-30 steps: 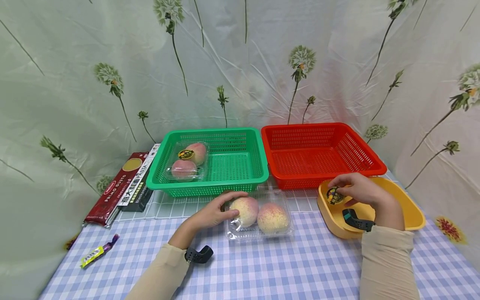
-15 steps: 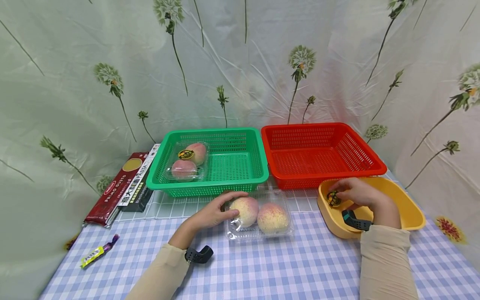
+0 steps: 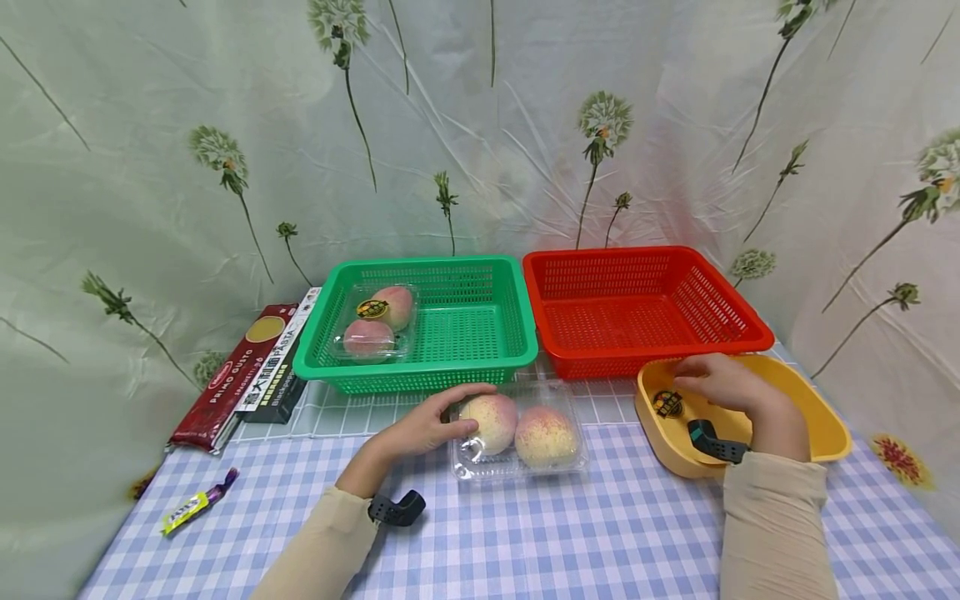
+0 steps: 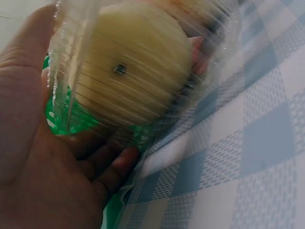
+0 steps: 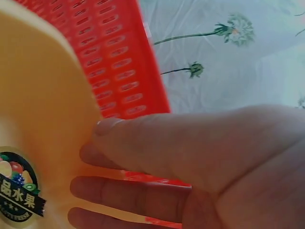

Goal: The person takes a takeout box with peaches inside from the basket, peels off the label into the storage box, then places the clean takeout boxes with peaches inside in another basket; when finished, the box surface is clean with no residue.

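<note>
In the head view my left hand (image 3: 438,423) grips the left end of a clear plastic clamshell box (image 3: 522,473). Two yellow-pink peaches (image 3: 546,437) sit side by side in it. The left wrist view shows my thumb along one side of the box and the fingers (image 4: 112,174) bent at the other, with a pale peach (image 4: 133,62) behind the ribbed plastic. My right hand (image 3: 723,383) is inside a yellow tub (image 3: 817,425), holding nothing. Close to its fingers (image 5: 128,195), a round black fruit sticker (image 3: 667,404) lies at the tub's left end.
Behind the box stands a green basket (image 3: 480,367) holding another clamshell of two peaches (image 3: 367,340). A red basket (image 3: 652,362) stands right behind the tub. Spaghetti packs (image 3: 240,375) lie at the left, with a yellow-purple wrapped snack (image 3: 198,502) on the checked cloth (image 3: 525,542).
My right hand has lowered the round sticker into the tub and let go of it, then drawn slightly right. My left hand and the peach box have stayed put.
</note>
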A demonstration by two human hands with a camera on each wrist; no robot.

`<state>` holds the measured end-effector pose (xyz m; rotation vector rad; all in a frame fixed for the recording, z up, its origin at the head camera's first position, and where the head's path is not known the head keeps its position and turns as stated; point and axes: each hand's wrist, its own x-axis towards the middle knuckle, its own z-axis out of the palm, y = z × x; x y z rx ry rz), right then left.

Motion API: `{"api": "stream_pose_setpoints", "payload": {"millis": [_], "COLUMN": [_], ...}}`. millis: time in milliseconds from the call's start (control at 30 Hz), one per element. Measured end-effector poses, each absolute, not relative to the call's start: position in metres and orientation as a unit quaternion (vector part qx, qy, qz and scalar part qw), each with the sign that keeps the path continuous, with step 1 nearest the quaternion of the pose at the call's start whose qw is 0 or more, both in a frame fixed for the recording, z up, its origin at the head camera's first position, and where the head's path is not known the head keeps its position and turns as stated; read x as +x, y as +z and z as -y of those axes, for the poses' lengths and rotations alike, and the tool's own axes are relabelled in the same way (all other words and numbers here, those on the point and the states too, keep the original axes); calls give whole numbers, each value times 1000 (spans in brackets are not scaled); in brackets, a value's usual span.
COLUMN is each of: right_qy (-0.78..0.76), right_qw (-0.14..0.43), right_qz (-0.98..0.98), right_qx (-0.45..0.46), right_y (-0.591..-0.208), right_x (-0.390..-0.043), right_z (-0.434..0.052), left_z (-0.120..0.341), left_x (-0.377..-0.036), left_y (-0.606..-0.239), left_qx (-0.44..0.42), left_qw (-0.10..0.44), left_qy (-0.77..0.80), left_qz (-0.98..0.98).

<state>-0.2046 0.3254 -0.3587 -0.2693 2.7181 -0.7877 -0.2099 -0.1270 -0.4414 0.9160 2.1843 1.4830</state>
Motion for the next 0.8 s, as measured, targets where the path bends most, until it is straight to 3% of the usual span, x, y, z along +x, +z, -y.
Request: {"api": "stream_pose_setpoints", "payload": {"millis": [233,400,567,800], "right_qy": [-285,-319,-362,-411], "right_qw": [108,17,-87,-149], "right_qz": [-950,-947,-924,-884], "right_qx": [-63,-21,84,165], "right_y": [-344,-343,-347,-357], "right_x": [-197,-197,-200,-207], "right_z": [-327,-328,-331,-336], "left_z": [127,126,123,119], "left_x": [-210,-208,-205,-200], "left_y": [-437,-433,-429,-420], "left_qx": [313,297,269,231], "left_qw": [172,172,204,224], "left_qy": [512,523,585,617], "left_qz": [-782,-780,-737,-718]}}
